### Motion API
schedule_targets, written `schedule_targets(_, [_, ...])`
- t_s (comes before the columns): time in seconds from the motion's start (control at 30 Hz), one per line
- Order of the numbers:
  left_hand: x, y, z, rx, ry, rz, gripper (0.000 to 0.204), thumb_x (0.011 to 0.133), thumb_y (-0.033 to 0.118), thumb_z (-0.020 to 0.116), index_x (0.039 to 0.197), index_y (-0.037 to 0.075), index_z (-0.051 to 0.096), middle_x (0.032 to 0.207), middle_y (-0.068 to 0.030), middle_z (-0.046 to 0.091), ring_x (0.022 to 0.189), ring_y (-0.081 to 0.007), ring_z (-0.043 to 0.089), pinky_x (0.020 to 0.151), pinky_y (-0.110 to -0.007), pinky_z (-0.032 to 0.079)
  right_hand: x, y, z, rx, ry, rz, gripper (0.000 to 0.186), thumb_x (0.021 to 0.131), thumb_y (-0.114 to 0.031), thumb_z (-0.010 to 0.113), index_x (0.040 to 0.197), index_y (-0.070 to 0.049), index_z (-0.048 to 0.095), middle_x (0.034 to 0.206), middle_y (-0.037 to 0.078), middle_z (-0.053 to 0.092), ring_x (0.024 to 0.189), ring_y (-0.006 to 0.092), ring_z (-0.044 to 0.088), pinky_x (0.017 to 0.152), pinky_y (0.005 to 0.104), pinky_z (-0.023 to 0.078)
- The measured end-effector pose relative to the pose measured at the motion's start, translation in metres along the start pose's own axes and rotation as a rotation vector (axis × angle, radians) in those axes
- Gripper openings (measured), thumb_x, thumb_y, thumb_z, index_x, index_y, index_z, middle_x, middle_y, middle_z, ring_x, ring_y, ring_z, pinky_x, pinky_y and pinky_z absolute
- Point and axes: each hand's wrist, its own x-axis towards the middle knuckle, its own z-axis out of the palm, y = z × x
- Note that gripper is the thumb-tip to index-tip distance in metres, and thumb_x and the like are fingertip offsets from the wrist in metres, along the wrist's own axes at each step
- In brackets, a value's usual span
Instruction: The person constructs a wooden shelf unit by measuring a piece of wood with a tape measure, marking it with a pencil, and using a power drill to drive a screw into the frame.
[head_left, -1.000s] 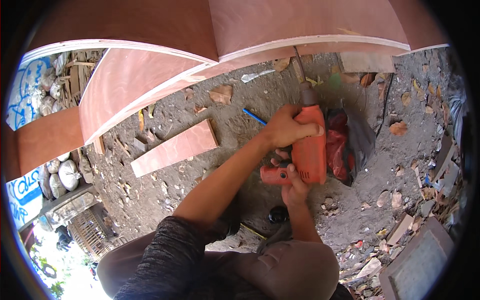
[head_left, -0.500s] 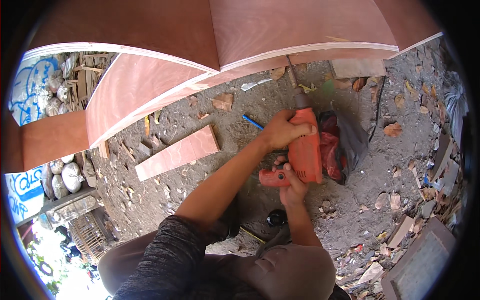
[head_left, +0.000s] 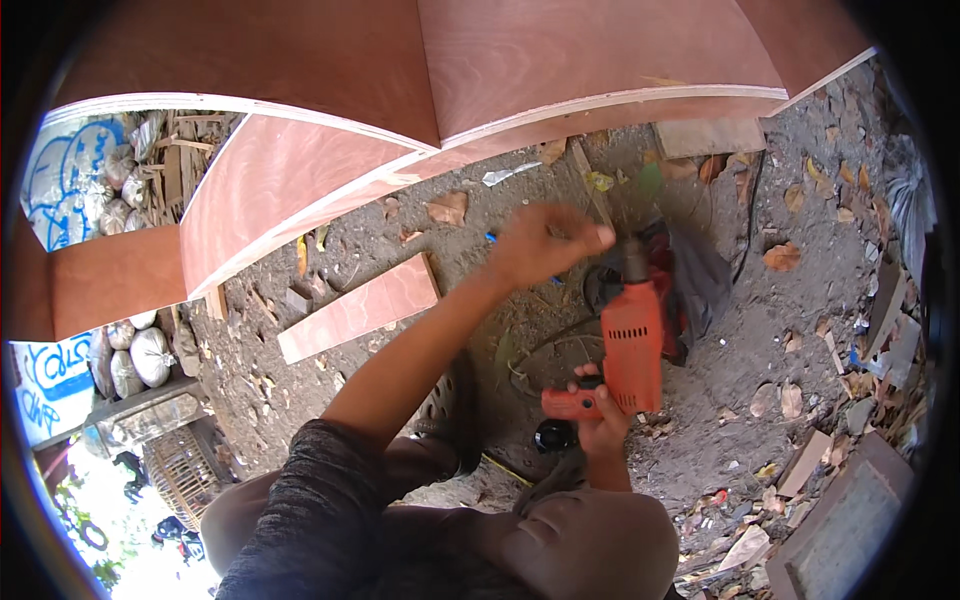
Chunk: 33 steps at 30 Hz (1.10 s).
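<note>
A person with bent knees is working over bare grey-brown ground [head_left: 735, 440], below a large open structure of reddish-brown plywood panels [head_left: 600, 45] with pale edges. The right hand [head_left: 605, 430] is wrapping its fingers around the handle of a red-orange power drill [head_left: 632, 345], which is lying just right of centre, its body upright in the view and its dark chuck [head_left: 635, 262] pointing away from the person toward the panels, well apart from them. The left hand [head_left: 545, 245] is hovering near the chuck, off the drill body, thumb stretching rightward and fingers loosely curling; motion is blurring it, so I cannot tell whether it is pinching anything small. The step in hand seems to be handling the drill around its front end, with the right hand alone supporting it; steadying it with both would call for lowering the left hand onto the body. The left forearm is slanting up from the lower left out of a dark, bunched sleeve; the right forearm is rising short and steep beside the knee. A wedge-shaped pinkish plywood offcut [head_left: 365, 308] is lying to the left, and a crumpled dark bag [head_left: 708, 285] is resting just right of the drill.
</note>
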Motion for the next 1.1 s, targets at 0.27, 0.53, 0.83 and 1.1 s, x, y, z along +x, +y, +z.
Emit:
schedule_targets(0.27, [0.07, 0.015, -0.056, 0.662, 0.698, 0.547, 0.027, 0.086, 0.022, 0.075, 0.112, 0.015, 0.074, 0.114, -0.0028, 0.071, 0.082, -0.0294, 0.073, 0.072, -0.041, 0.059, 0.018, -0.019, 0.006, -0.08, -0.046, -0.004, 0.046, 0.093, -0.005, 0.066, 0.136, -0.003, 0.049, 0.117, 0.015, 0.066, 0.11, 0.0284, 0.063, 0.082, 0.0459, 0.055])
schedule_targets(0.53, [0.083, 0.015, -0.075, 0.947, 0.486, 0.641, 0.02, 0.09, 0.015, 0.067, 0.107, 0.018, 0.077, 0.11, 0.0008, 0.073, 0.08, -0.0246, 0.073, 0.068, -0.04, 0.059, 0.028, -0.009, 0.018, -0.018, -0.06, -0.017, 0.046, 0.093, -0.003, 0.067, 0.136, -0.002, 0.05, 0.117, 0.017, 0.066, 0.109, 0.0293, 0.064, 0.081, 0.044, 0.056])
schedule_targets(0.83, [0.008, -0.002, -0.009, 0.05, 0.571, 0.008, 0.03, 0.095, 0.027, 0.07, 0.115, 0.005, 0.074, 0.092, -0.006, 0.073, 0.066, -0.0123, 0.058, 0.06, -0.03, 0.047, 0.04, 0.008, 0.018, 0.019, -0.033, 0.038, 0.055, 0.092, -0.004, 0.069, 0.141, -0.002, 0.044, 0.116, 0.017, 0.066, 0.108, 0.0297, 0.064, 0.08, 0.0429, 0.056])
schedule_targets(1.1, [-0.042, -0.045, 0.033, -0.211, 0.024, -0.088, 0.036, 0.103, 0.029, 0.058, 0.125, 0.003, 0.067, 0.088, -0.0001, 0.065, 0.082, -0.0092, 0.056, 0.075, -0.026, 0.046, -0.001, -0.025, 0.0, -0.025, -0.059, 0.058, 0.057, 0.087, -0.005, 0.072, 0.139, 0.0, 0.047, 0.112, 0.018, 0.068, 0.098, 0.028, 0.066, 0.081, 0.0417, 0.056])
